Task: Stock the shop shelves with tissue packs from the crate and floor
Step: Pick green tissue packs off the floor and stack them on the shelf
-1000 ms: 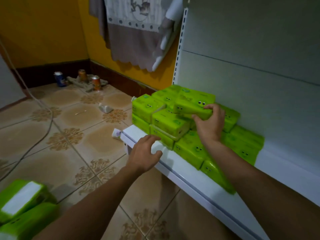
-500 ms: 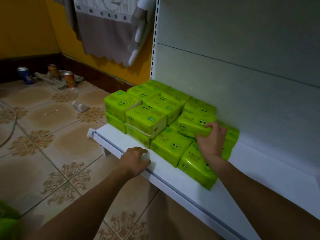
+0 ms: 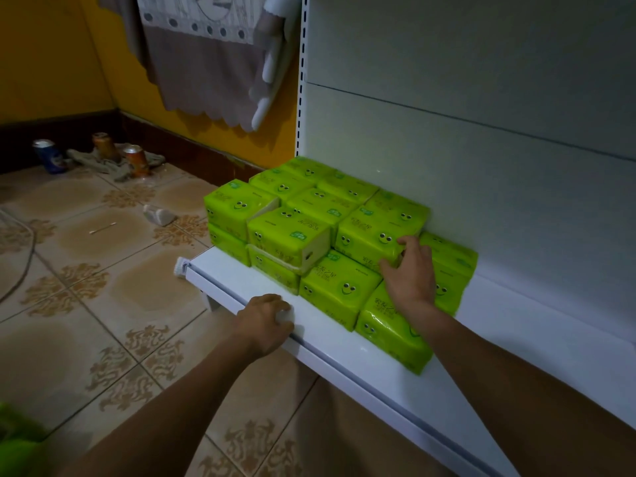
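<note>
Dim shop corner: tiled floor [image 3: 86,304] on the left, white shelf [image 3: 344,342] running to the lower right and bare past mid-frame. A green blur [image 3: 13,438] is cut off at lower left; I can't tell what it is. Tissue packs [image 3: 309,208] sit stacked at the shelf's left end against the back panel [image 3: 481,166]. My right hand [image 3: 411,273] grips an upper pack [image 3: 375,232], partly hiding the lower ones. My left hand [image 3: 265,321] curls over the shelf's front edge, thumb hidden.

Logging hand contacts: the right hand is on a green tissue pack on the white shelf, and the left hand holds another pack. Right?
Not quite. In the head view the left hand holds no pack; its fingers curl over the front edge of the white shelf. The right hand is indeed on a green tissue pack.
</note>
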Demonstrator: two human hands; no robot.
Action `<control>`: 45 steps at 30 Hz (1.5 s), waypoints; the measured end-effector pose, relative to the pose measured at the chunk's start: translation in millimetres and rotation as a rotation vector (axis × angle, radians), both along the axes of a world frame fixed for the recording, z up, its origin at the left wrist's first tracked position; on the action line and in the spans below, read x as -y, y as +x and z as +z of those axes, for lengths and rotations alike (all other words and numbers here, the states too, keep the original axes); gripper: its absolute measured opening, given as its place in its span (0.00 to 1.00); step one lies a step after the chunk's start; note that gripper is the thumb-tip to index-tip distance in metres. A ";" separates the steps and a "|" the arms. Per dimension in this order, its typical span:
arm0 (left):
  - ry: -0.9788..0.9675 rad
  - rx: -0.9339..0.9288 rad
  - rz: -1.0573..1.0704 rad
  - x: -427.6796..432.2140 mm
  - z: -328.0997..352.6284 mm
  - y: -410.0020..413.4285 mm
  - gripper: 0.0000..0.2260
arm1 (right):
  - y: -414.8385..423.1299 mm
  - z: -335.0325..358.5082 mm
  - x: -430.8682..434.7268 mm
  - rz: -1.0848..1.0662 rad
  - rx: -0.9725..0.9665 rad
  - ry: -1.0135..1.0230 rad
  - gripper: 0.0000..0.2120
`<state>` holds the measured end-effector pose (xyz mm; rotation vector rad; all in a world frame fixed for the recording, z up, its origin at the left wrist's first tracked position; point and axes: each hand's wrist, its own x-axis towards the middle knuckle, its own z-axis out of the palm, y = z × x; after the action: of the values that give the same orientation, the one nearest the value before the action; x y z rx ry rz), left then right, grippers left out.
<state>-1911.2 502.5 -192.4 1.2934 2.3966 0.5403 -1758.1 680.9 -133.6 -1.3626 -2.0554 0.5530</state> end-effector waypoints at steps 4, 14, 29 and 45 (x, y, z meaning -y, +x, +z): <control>-0.013 0.017 0.004 5.7 3.3 -0.8 0.31 | -4.9 10.8 -5.7 -0.032 0.054 -0.024 0.21; 0.028 0.031 0.129 44.3 23.2 -10.8 0.24 | -45.4 39.1 34.8 0.229 0.024 0.184 0.29; -0.180 -0.062 0.476 220.4 24.7 -79.5 0.20 | -170.0 14.4 178.3 0.709 0.097 0.195 0.27; -0.393 -0.085 0.787 337.6 -29.1 -112.6 0.29 | -222.8 -90.1 289.1 1.264 0.696 -0.419 0.30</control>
<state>-2023.7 164.9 -221.5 0.1856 2.8421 0.1790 -1980.9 391.9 -223.7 -0.2012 -3.4324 1.1637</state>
